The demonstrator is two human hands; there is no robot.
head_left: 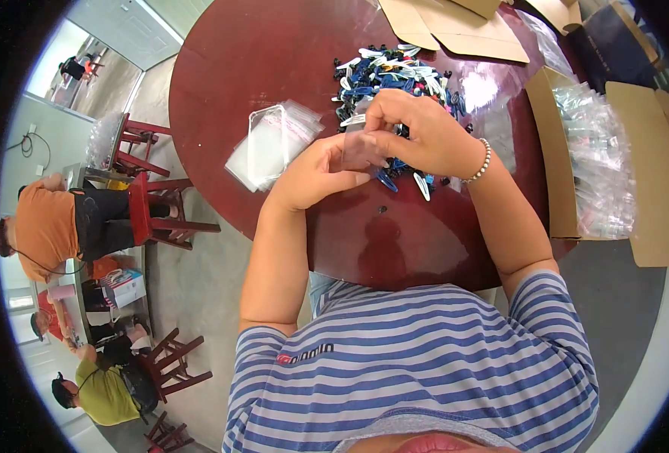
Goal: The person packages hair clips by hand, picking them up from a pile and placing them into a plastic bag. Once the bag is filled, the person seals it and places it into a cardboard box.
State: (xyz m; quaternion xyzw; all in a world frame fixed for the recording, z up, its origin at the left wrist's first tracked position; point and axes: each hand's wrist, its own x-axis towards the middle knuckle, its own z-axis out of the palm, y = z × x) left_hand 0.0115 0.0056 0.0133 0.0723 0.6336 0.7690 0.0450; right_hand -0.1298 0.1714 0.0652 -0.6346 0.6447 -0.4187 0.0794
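Clear bag (355, 153) is pinched between both hands' fingertips, over the left side of the clip pile (406, 72) on the table (255, 57). Left hand (315, 175) is angled inward, thumb extended; right hand (434, 137) is arched, fingers curled narrow.

– any glare?
– yes, a white patch burns out the far right of the glossy round table (259, 60)
– and otherwise?
– bright, soft light; washed-out doorway (56, 49) upper left; edges bowing toward the black rim
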